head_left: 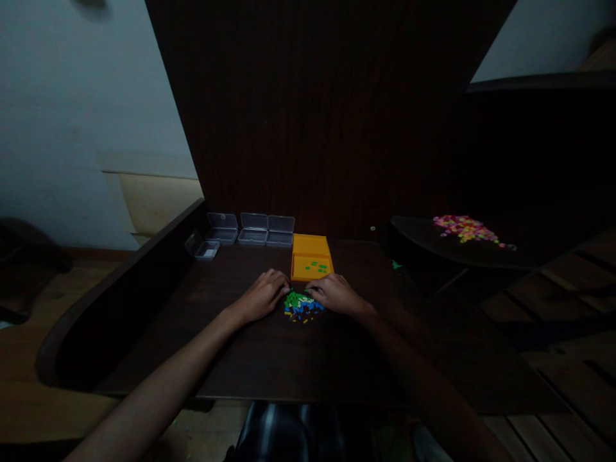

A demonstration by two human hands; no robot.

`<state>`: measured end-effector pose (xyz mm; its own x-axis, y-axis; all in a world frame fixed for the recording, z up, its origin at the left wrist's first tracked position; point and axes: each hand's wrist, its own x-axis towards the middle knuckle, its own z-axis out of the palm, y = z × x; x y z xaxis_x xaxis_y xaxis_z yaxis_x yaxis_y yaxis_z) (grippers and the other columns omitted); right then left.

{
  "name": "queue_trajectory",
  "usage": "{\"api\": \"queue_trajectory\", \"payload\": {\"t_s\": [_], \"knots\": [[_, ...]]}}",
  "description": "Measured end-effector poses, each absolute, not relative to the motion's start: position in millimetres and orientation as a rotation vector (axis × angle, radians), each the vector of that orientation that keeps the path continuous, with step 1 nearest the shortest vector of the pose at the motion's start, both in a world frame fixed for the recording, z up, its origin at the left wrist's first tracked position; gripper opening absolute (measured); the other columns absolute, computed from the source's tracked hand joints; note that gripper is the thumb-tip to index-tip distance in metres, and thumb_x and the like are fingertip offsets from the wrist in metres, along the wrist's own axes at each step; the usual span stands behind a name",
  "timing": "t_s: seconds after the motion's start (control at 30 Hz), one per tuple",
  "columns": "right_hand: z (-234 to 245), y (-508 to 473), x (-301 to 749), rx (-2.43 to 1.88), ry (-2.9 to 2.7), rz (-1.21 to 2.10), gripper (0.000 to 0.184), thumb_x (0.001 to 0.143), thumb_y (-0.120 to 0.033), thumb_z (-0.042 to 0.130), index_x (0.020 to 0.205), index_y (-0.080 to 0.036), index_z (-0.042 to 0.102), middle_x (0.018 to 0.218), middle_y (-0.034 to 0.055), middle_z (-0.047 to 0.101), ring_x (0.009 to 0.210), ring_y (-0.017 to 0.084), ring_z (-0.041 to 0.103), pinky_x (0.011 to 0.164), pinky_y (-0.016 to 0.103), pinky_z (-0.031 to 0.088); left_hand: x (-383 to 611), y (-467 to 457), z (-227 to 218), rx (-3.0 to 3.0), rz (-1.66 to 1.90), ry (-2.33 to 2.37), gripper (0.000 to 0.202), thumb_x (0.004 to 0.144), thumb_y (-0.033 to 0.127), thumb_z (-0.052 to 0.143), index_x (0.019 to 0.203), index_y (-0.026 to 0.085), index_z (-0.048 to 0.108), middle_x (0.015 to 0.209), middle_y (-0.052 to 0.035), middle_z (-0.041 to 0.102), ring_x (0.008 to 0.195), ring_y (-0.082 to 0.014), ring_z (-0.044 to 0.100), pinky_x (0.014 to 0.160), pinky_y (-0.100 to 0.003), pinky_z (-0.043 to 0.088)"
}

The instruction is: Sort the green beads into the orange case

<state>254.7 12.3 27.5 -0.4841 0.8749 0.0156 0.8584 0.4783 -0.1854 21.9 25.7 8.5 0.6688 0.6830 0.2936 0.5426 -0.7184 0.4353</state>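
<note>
A small heap of green, blue and yellow beads (301, 305) lies on the dark wooden table (269, 353). My left hand (264, 295) rests at the heap's left edge with its fingers curled, fingertips touching the beads. My right hand (334, 294) sits at the heap's right edge, fingers curled in a pinch over the green beads. What either hand holds is too small to make out. Just behind the heap stands an open orange box (311, 258) with a few green beads inside.
Several clear plastic boxes (254, 229) stand open along the table's back edge, one smaller clear box (206, 249) at the left. A pile of pink and yellow beads (464, 228) lies on a dark round surface at the right. A dark wooden panel rises behind.
</note>
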Motion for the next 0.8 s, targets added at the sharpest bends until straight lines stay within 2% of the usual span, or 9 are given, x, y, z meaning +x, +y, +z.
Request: {"api": "queue_trajectory", "payload": {"t_s": [0.23,0.37,0.57,0.8], "knots": [[27.6,11.7,256.2,-1.498,-2.574,0.235,0.029,0.091,-0.025,0.05,0.113,-0.024,0.07,0.106,0.006,0.074,0.094,0.02,0.069,0.084,0.028,0.048,23.5,22.9,16.3,2.323,0.918,1.067,0.024,0.097,0.035,0.042,0.092,0.019,0.06,0.088,-0.0049,0.066,0.086,-0.0184,0.061,0.082,-0.032,0.049],[28.7,11.0,256.0,-1.457,-2.584,0.269,0.027,0.091,-0.026,0.052,0.108,-0.024,0.072,0.103,0.0055,0.075,0.092,0.02,0.069,0.083,0.029,0.048,22.2,23.5,17.3,2.195,0.997,1.096,0.024,0.095,0.036,0.046,0.092,0.018,0.062,0.087,-0.0033,0.069,0.081,-0.0166,0.064,0.079,-0.029,0.05],[29.8,11.4,255.3,-1.488,-2.62,0.273,0.026,0.089,-0.027,0.053,0.105,-0.026,0.074,0.097,0.004,0.076,0.088,0.019,0.069,0.08,0.027,0.048,22.2,26.1,14.5,2.141,1.094,1.106,0.016,0.089,0.033,0.057,0.093,0.018,0.061,0.086,-0.0021,0.068,0.08,-0.0153,0.064,0.076,-0.027,0.051],[34.0,9.1,254.8,-1.395,-2.641,0.328,0.028,0.091,-0.026,0.05,0.11,-0.027,0.071,0.103,0.0038,0.074,0.091,0.02,0.069,0.081,0.028,0.047,23.7,25.5,11.4,2.176,1.092,1.073,0.015,0.087,0.029,0.06,0.098,0.018,0.06,0.088,-0.0023,0.067,0.079,-0.0149,0.063,0.077,-0.028,0.051]]}}
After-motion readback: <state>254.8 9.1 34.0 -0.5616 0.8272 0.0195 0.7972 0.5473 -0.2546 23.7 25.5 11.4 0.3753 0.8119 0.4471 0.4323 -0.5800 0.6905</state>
